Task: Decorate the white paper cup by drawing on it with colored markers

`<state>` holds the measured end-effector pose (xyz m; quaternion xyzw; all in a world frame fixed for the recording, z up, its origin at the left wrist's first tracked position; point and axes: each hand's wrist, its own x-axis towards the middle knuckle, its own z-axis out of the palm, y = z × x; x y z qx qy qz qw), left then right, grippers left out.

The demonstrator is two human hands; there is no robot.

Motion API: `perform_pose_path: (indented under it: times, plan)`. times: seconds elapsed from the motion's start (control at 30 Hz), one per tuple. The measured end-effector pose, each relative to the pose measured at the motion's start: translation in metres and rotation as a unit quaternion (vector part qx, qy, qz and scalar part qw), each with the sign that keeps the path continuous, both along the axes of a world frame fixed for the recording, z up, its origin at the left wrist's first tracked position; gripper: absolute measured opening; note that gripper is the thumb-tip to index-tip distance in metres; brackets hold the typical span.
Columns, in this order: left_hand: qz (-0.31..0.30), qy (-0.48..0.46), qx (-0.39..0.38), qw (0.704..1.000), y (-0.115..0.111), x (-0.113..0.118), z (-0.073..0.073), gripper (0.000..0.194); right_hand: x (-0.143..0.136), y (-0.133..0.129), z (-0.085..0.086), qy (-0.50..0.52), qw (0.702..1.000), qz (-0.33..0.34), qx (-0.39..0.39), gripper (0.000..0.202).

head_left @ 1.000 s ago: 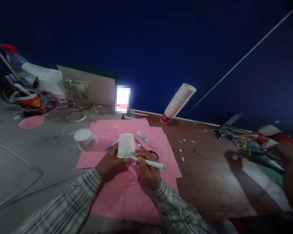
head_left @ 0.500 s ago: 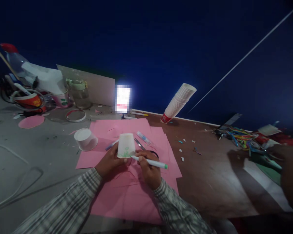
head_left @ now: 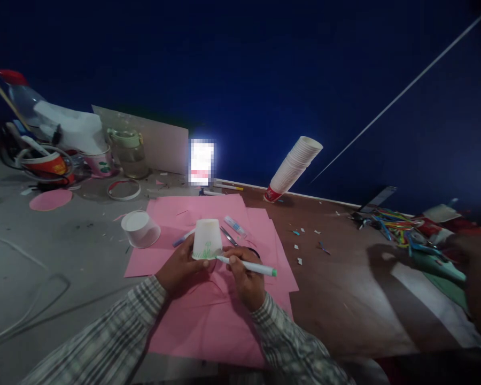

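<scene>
Over the pink paper (head_left: 208, 331), the white cup (head_left: 206, 234) is held wide end down — plain but for thin green grass and a flower-like sprig drawn along its lower part. The left hand (head_left: 177, 269) grips it from the left, while the right hand (head_left: 245, 280) pinches a white marker (head_left: 255, 267) — green at its far-right end — with the tip at the lower right rim.
</scene>
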<state>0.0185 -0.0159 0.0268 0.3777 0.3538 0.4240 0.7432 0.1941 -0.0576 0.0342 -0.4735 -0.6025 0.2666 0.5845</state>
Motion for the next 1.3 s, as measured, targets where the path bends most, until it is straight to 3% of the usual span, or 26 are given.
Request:
perform_pose_path:
  times: [0.23,0.53,0.87,1.13,1.3]
  plan:
    - [0.004,0.012,0.039,0.999,0.0026,-0.0009,0.0001,0.070,0.0010,0.0004,-0.0003,0.028,1.000,-0.012,-0.008,0.021]
    - [-0.007,0.005,0.032,0.999,0.0027,-0.0019,-0.0072,0.069,0.0018,0.0015,0.0035,0.022,1.000,0.002,-0.006,0.022]
    - [-0.003,0.001,0.042,0.999,0.0036,-0.0004,-0.0012,0.068,0.0000,0.0005,-0.0012,0.063,0.997,-0.013,-0.032,0.022]
    - [-0.012,0.003,0.034,0.999,0.0027,-0.0020,-0.0068,0.069,0.0021,0.0015,0.0034,0.037,0.999,-0.001,-0.021,0.022]
    - [-0.006,-0.010,0.050,0.999,0.0041,-0.0012,-0.0050,0.067,0.0006,0.0009,-0.0046,0.099,0.993,-0.029,-0.059,0.025]
